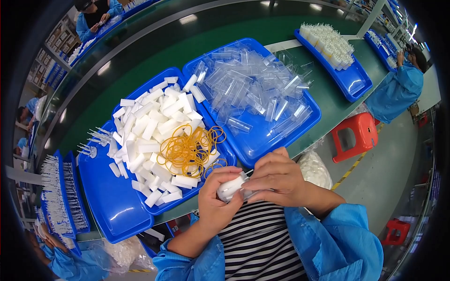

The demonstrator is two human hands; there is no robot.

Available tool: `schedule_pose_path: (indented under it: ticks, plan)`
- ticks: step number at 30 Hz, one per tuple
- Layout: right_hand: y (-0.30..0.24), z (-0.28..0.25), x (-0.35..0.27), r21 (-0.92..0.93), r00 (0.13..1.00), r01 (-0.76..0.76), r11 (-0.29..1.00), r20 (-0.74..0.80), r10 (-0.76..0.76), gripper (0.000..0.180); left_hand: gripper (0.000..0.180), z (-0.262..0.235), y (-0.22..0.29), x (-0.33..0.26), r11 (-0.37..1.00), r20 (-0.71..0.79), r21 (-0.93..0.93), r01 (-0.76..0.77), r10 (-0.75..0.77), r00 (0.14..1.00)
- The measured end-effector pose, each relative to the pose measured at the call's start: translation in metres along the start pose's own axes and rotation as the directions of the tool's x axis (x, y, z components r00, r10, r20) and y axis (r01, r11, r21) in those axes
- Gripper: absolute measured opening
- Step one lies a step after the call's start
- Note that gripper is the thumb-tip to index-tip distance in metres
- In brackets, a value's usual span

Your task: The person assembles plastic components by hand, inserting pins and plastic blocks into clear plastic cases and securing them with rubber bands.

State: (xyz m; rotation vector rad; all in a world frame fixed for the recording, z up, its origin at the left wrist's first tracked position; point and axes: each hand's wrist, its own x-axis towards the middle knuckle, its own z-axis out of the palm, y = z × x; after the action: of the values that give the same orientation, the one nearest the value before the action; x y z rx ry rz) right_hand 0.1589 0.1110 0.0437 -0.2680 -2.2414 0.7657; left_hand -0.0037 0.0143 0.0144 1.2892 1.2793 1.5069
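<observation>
Close to my body, my left hand [218, 194] is wrapped round a white block [230, 188], thumb and fingers on either side. Clear plastic shows along the block's lower edge. My right hand [277, 180] reaches in from the right, its fingers bent and closed on the clear plastic piece [248, 193] at the block's right end; the fingers hide much of it. Just beyond my hands, yellow rubber bands [190, 149] lie in a tangle on a heap of white foam blocks [152, 122] in a blue tray [225, 152].
A second blue tray [313, 112] holds clear plastic pieces [253, 84]. At left, a blue tray [117, 206] carries several white plastic parts [96, 140]. Farther right stand a tray of white parts [328, 44] and a red stool [356, 136]. A co-worker [398, 86] sits beyond.
</observation>
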Motion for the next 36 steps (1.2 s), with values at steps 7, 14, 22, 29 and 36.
schedule_pose_path:
  ticks: [7,14,22,29,36]
  plan:
    - [-0.008,-0.006,-0.004,0.156,0.948,-0.315,0.936,-0.005,0.319,0.034,0.027,0.003,-0.001,-0.001,0.996,-0.104,-0.068,0.059,-0.066,0.992]
    - [-0.005,-0.006,-0.009,0.357,0.904,-0.414,0.838,0.054,0.424,0.033,0.026,0.003,-0.002,-0.001,0.998,-0.082,-0.036,0.053,-0.056,0.995]
    - [-0.012,0.005,-0.007,0.709,0.742,-0.514,0.483,0.086,0.665,0.035,0.026,0.004,-0.001,-0.001,1.0,-0.076,0.008,0.016,-0.015,0.997]
    - [-0.005,0.001,-0.012,0.668,0.752,-0.554,0.497,0.145,0.643,0.03,0.024,0.003,0.004,0.0,0.995,-0.073,0.085,-0.061,0.067,0.995]
    - [0.001,0.002,-0.014,0.759,0.713,-0.557,0.336,0.23,0.662,0.033,0.022,0.004,0.002,0.001,0.983,-0.072,0.16,-0.092,0.104,0.992]
